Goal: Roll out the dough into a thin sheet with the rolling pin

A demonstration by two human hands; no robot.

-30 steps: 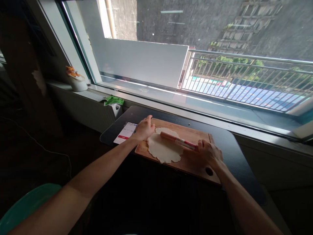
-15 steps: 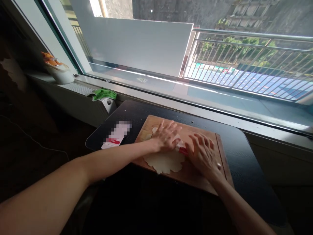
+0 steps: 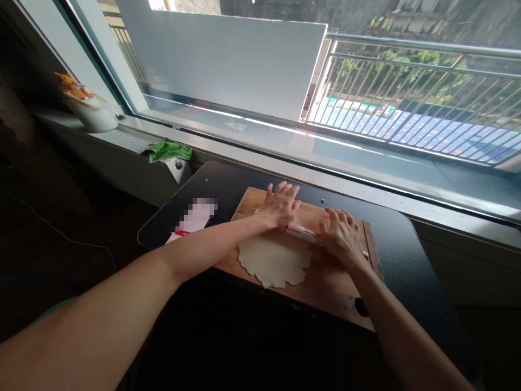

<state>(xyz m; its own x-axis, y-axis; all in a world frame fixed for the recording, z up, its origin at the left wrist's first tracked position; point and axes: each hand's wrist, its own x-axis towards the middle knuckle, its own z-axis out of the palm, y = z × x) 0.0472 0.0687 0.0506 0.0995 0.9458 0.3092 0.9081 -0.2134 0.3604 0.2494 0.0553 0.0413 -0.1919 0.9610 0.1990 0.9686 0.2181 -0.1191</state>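
A flat sheet of pale dough [image 3: 274, 260] with a ragged edge lies on a wooden cutting board [image 3: 325, 288]. Across its far part runs a white cylinder with red print [image 3: 304, 234], used like a rolling pin, its ends hidden under my palms. My left hand [image 3: 280, 203] rests on the cylinder's left end, fingers stretched forward and spread. On its right end lies my right hand [image 3: 342, 231], also open with fingers extended. Neither hand wraps round the cylinder. My left forearm passes over the dough's left side.
The board sits on a black table [image 3: 399, 244] against a window sill. A partly blurred white-and-red packet [image 3: 197, 214] lies at the table's left. Beyond are a green cloth [image 3: 169, 150] and a white pot [image 3: 95, 115] holding an orange toy-like object.
Both hands have moved forward over the board, rolling the cylinder toward the far side of the dough. More of the dough and the cylinder's printed side now shows. The camera view has shifted slightly.
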